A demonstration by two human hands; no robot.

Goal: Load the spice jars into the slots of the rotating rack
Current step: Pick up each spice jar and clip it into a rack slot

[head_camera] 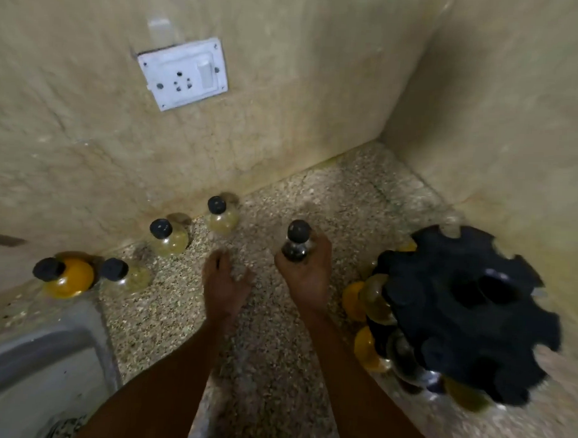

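Note:
The black rotating rack [464, 310] stands at the right on the speckled counter [270, 349], with several clear jars of yellow and pale spices in its slots. My right hand [307, 275] grips a dark-filled spice jar [296, 242] with a black cap, left of the rack. My left hand [225, 282] hovers empty, fingers slightly apart, just left of it. Several black-capped jars stand along the back wall: a bright yellow jar [70, 278], a pale jar [128, 277], a second pale jar [169, 236] and a third pale jar [220, 216].
A steel sink [40, 370] fills the lower left corner. A white wall socket [184, 74] is set in the beige tiled wall behind. A side wall closes the counter on the right, close behind the rack.

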